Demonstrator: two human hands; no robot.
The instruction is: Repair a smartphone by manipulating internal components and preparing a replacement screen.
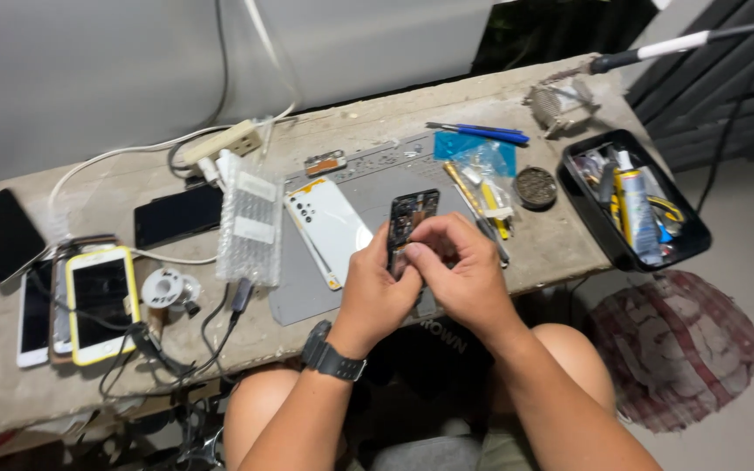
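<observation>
An opened black phone body (412,214) with its inner parts showing stands tilted above the grey work mat (307,301). My left hand (375,292), a black watch on its wrist, grips the phone's lower left side. My right hand (455,270) holds the lower right edge, with fingertips pinched at the inner parts. Whether a small tool is between those fingers is hidden. A white phone back cover (332,222) lies on the mat just left of my hands.
Several phones (102,301) lie at the bench's left end among cables, a solder spool (165,288) and a power strip (223,142). A bubble-wrap bag (251,227), tweezers and blue tools (482,133), a round tin (535,187) and a black tray (590,209) of tubes lie around.
</observation>
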